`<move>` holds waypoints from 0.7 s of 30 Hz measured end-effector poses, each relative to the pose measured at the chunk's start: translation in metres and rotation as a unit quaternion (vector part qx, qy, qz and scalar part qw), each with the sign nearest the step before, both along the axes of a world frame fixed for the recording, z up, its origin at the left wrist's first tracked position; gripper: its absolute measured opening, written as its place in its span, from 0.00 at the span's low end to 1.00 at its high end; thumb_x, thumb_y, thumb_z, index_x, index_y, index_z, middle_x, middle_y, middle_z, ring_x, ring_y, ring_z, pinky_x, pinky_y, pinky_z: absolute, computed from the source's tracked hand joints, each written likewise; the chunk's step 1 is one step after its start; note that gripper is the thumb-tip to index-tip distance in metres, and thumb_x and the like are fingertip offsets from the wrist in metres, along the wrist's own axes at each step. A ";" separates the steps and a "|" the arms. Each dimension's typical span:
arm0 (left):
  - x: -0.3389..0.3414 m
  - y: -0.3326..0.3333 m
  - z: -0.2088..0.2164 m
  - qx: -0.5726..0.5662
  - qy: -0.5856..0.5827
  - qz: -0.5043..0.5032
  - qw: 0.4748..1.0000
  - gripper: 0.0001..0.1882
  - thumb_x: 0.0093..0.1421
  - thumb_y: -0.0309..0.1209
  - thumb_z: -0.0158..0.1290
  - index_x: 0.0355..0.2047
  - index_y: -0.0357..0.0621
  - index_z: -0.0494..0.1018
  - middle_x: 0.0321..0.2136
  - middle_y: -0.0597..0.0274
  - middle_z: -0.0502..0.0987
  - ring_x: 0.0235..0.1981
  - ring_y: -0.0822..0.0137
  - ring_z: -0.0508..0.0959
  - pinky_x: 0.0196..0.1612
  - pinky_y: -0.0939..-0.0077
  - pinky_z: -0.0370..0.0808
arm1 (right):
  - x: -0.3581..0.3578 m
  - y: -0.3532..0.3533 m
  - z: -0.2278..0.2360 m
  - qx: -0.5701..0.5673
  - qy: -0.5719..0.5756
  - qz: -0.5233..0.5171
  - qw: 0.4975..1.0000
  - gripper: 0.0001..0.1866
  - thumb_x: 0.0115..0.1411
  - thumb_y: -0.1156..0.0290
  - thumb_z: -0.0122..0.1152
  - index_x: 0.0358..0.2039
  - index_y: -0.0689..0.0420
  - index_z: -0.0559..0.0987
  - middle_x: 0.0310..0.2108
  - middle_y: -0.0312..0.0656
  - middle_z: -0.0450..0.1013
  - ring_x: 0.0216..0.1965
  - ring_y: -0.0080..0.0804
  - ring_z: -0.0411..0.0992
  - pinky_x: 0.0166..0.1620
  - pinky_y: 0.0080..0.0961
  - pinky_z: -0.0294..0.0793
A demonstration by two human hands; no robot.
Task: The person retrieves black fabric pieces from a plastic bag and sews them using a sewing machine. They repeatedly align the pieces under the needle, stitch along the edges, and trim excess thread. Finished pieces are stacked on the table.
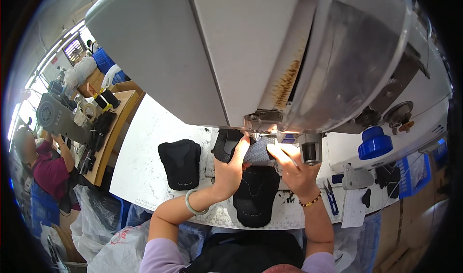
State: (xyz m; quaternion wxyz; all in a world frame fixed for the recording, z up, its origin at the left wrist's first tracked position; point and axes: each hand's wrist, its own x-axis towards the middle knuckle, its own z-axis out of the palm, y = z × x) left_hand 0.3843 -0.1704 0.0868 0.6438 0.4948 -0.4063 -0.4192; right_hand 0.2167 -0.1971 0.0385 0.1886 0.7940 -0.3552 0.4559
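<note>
Beneath the sewing machine head [263, 123], a black-and-grey fabric piece [258, 151] with a textured surface lies at the needle area. My left hand [230, 169] grips its left side, thumb on top and the other fingers mostly hidden. On the right side, my right hand [295, 171] is closed at the edge, index finger and thumb against the fabric. A black shaped padded piece [255, 200] lies just below my hands on the white table [144, 150]. Another black piece [179, 164] rests to the left of my left hand.
Right of my right arm lie blue-handled thread snips [332, 200] and a white paper sheet [353, 208]. A blue knob [375, 143] sticks out of the machine. Plastic bags [120, 249] hang below the table's left edge. A co-worker [50, 167] sits at another machine, far left.
</note>
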 end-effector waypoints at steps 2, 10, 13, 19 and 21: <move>0.001 0.001 -0.003 0.017 0.037 -0.008 0.999 0.08 0.60 0.34 0.52 0.33 0.42 0.75 0.28 0.67 0.75 0.20 0.78 0.71 0.21 0.83 0.70 | -0.002 -0.006 0.001 0.042 -0.040 0.043 0.997 0.20 0.44 0.80 0.59 0.37 0.45 0.82 0.33 0.30 0.76 0.33 0.26 0.74 0.38 0.25 0.71; 0.034 -0.001 -0.009 -0.015 0.253 -0.179 0.951 0.11 0.60 0.31 0.49 0.39 0.38 0.72 0.28 0.60 0.77 0.27 0.69 0.76 0.31 0.79 0.72 | -0.001 -0.012 -0.010 0.068 -0.130 0.049 0.988 0.17 0.46 0.80 0.57 0.37 0.49 0.83 0.29 0.39 0.76 0.32 0.35 0.73 0.40 0.32 0.67; 0.041 -0.022 0.010 0.082 0.199 -0.174 0.961 0.10 0.58 0.30 0.49 0.37 0.37 0.72 0.32 0.57 0.77 0.32 0.69 0.77 0.37 0.77 0.74 | -0.005 -0.015 -0.009 0.082 -0.111 0.059 0.989 0.16 0.45 0.84 0.54 0.35 0.57 0.82 0.29 0.42 0.75 0.30 0.37 0.74 0.37 0.30 0.70; 0.053 -0.036 -0.007 0.089 0.121 -0.228 0.962 0.14 0.54 0.25 0.52 0.42 0.33 0.69 0.37 0.55 0.74 0.38 0.68 0.76 0.43 0.78 0.74 | 0.001 -0.031 -0.023 0.133 -0.252 0.150 0.947 0.16 0.42 0.88 0.60 0.33 0.59 0.80 0.33 0.43 0.75 0.28 0.38 0.75 0.32 0.27 0.73; 0.050 -0.034 -0.013 0.076 0.137 -0.223 0.962 0.13 0.55 0.25 0.52 0.40 0.33 0.70 0.37 0.55 0.75 0.37 0.68 0.76 0.43 0.78 0.74 | 0.005 -0.028 -0.017 0.128 -0.264 0.136 0.946 0.15 0.43 0.88 0.60 0.32 0.59 0.80 0.34 0.44 0.75 0.28 0.38 0.75 0.32 0.26 0.73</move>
